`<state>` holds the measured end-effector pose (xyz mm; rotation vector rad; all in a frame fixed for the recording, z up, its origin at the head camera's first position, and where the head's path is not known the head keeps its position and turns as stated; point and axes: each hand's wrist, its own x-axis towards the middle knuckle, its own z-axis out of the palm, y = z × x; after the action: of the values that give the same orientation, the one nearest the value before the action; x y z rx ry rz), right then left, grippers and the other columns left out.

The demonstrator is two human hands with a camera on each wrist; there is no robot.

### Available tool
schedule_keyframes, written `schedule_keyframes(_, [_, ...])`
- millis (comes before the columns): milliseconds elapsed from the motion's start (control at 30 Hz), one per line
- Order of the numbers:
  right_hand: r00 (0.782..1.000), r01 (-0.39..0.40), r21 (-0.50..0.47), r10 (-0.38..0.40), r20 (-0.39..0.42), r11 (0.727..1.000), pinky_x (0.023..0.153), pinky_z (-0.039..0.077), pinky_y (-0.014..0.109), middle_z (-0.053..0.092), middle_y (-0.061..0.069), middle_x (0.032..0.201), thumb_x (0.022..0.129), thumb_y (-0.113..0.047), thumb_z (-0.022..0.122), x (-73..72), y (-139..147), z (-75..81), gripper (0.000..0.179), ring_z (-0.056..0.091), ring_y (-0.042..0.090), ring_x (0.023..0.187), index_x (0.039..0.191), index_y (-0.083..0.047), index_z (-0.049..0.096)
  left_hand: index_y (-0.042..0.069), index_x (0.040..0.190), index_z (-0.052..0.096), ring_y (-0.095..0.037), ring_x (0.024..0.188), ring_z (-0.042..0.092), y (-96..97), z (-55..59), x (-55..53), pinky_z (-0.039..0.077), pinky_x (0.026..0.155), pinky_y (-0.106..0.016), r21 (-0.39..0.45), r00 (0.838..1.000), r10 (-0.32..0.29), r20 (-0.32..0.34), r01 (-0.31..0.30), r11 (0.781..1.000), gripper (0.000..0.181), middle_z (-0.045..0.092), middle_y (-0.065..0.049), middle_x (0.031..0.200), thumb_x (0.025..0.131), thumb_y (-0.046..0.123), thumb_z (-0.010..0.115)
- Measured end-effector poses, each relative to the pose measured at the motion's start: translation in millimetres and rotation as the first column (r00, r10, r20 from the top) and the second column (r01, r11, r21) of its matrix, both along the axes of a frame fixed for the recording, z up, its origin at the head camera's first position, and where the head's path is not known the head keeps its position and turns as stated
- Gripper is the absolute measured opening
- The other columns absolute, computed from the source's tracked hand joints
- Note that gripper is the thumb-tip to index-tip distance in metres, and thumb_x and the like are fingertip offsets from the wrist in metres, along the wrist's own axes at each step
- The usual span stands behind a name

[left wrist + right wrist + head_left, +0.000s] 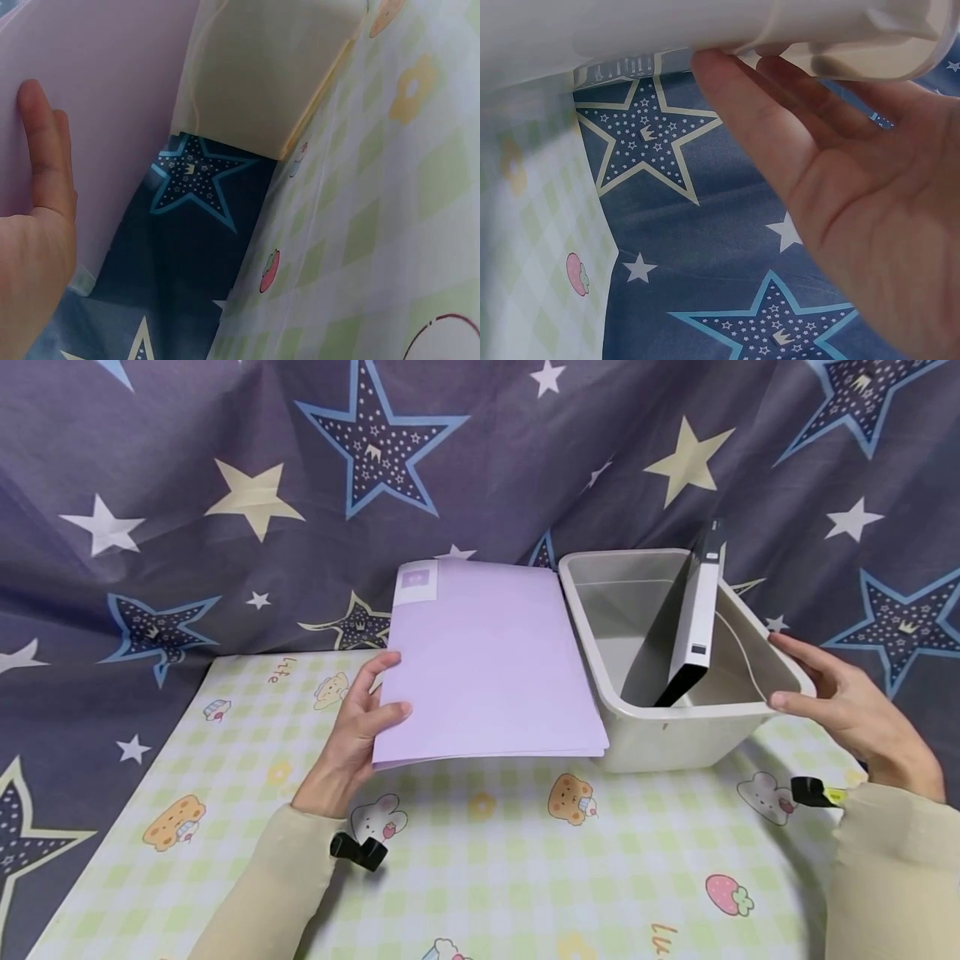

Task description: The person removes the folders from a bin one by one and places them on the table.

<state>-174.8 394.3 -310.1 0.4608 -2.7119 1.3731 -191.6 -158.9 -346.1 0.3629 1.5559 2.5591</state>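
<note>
My left hand (pixel 356 727) grips the left edge of a light purple file folder (pixel 487 660), thumb over the front and other fingers partly hidden behind. The folder is tilted above the table, its right edge beside a light grey plastic bin (pixel 660 739). A small white label sits at its upper left corner. In the left wrist view, fingers (pixel 45 150) lie along the folder's underside. My right hand (pixel 862 702) holds the bin's right rim by its front corner, thumb and fingers bent against it. Inside the bin, a black and white binder (pixel 697 618) leans upright, its top above the rim.
A green and white checked tablecloth (pixel 480 877) with cartoon prints covers the table. Behind it hangs a dark blue curtain (pixel 510 468) with stars, close to the bin's back. A small black device (pixel 360 852) is on the left wrist, another (pixel 817 792) on the right.
</note>
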Motion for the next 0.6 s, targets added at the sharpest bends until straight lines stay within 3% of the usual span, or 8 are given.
schedule_keyframes(300, [1.000, 0.011, -0.005, -0.011, 0.018, 1.000, 0.083, 0.036, 0.005, 0.027, -0.005, 0.152, 0.090, 0.002, 0.061, 0.6, -1, 0.8, 0.076, 0.035, -0.005, 0.125, 0.153, -0.019, 0.023, 0.021, 0.136, 0.041, -0.021, 0.084, 0.066, 7.8, -3.3, 1.2, 0.057, 0.060, -0.035, -0.091, 0.999, 0.038, 0.031, -0.035, 0.995, 0.068, 0.049, -0.011, 0.119, 0.080, -0.016, 0.053])
schedule_keyframes(600, [0.998, 0.026, -0.008, -0.026, 0.052, 1.000, 0.083, 0.036, 0.005, 0.025, -0.004, 0.153, 0.090, 0.000, 0.061, -0.2, -1, 0.7, 0.077, 0.034, -0.003, 0.126, 0.153, -0.021, 0.022, 0.020, 0.138, 0.039, -0.024, 0.090, 0.065, 12.1, -8.6, 1.3, 0.057, 0.062, -0.042, -0.108, 0.999, 0.024, 0.043, -0.019, 0.994, 0.072, 0.045, -0.013, 0.123, 0.078, -0.018, 0.053])
